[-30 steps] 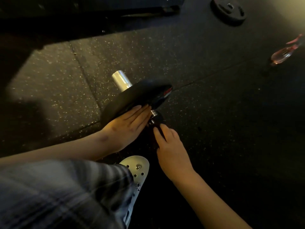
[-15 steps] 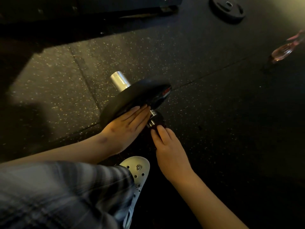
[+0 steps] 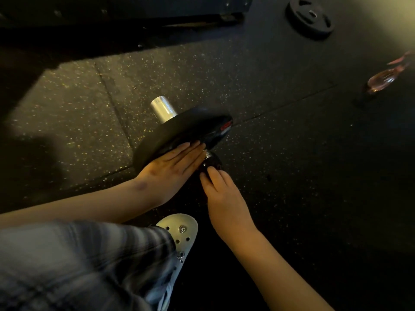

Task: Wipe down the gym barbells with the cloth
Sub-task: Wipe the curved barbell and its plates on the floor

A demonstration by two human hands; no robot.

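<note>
Your right fingers [image 3: 216,178] are curled round a dark wad [image 3: 213,163], with the thumb on its near side. It sits on the bar just behind the plate, and in this dim light you cannot tell whether it is the cloth or a collar. The right hand [image 3: 224,198] reaches in from below with its back turned up and the forearm running back toward the lower right.

Just left of those fingers, your left fingers [image 3: 190,151] lie straight and together. They are released and pressed flat against the near face of the black weight plate [image 3: 179,129]. The left hand [image 3: 170,167] has its wrist low and its forearm stretching off to the left.

Beyond the plate, the silver end of the barbell [image 3: 162,108] sticks out over the speckled rubber floor [image 3: 78,113].

Below both hands are a white clog [image 3: 179,227] and a plaid trouser leg [image 3: 78,265].

Well to the right of your fingers a pinkish clear bottle [image 3: 381,80] lies tilted; what is in it cannot be made out. Far above them a loose plate [image 3: 310,17] lies flat on the floor.
</note>
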